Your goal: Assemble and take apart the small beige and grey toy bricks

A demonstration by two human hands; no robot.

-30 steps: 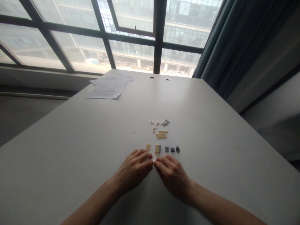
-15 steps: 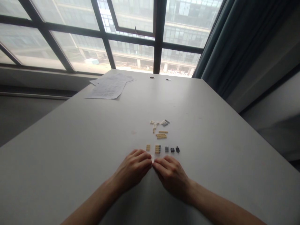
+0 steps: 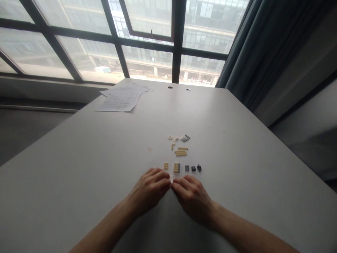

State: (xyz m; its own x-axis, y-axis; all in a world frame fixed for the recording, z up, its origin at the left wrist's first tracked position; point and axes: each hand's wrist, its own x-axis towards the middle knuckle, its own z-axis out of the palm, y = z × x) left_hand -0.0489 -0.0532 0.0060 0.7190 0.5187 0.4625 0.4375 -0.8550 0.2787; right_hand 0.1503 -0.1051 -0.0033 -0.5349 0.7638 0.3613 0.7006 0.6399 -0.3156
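My left hand (image 3: 154, 186) and my right hand (image 3: 192, 193) meet at the fingertips over the white table (image 3: 79, 175). The fingers of both are closed around a small whitish piece (image 3: 171, 178), mostly hidden between them. Just beyond the hands lies a row of small bricks: a tan brick (image 3: 165, 166), a tan and grey block (image 3: 177, 167), a grey piece (image 3: 186, 168), a black piece (image 3: 193, 168) and another black piece with end knobs (image 3: 199, 168).
Farther back lie tan strips (image 3: 181, 153), small white pieces (image 3: 173, 141) and grey and white plates (image 3: 185, 138). Printed papers (image 3: 121, 100) rest at the far left of the table. A dark curtain (image 3: 242, 56) hangs at the right beside the windows.
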